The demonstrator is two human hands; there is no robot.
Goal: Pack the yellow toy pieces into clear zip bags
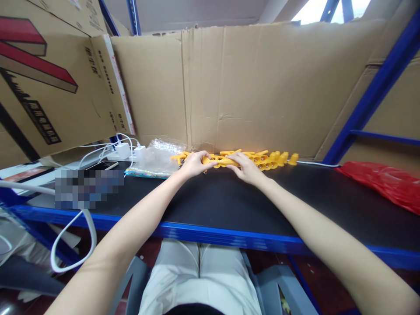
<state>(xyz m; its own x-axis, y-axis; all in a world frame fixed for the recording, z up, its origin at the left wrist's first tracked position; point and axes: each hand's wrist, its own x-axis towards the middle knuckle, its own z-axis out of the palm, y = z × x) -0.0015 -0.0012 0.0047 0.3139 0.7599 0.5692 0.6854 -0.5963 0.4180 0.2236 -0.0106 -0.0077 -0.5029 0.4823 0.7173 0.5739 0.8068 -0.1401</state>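
Both hands are at the back of the black tabletop, among yellow plastic pieces. My left hand (196, 163) has thumb and fingers closed on one end of a slim yellow piece (222, 162). Around the other end of that piece my right hand (245, 168) is closed, thumb below and fingers above. The exact kind of the piece cannot be made out. Right of my right hand lie several yellow bell-shaped cups (274, 157), some with open mouths facing me. More yellow parts (179, 156) and a small dark metal bit lie beside my left hand.
A clear plastic bag (157, 155) lies left of my hands. Farther left are white chargers (123, 150) with cables, a phone (100, 166) and a blurred-out patch. A red plastic bag (382, 181) lies at right. Cardboard (262, 87) walls the back; a blue rail (229, 236) edges the front.
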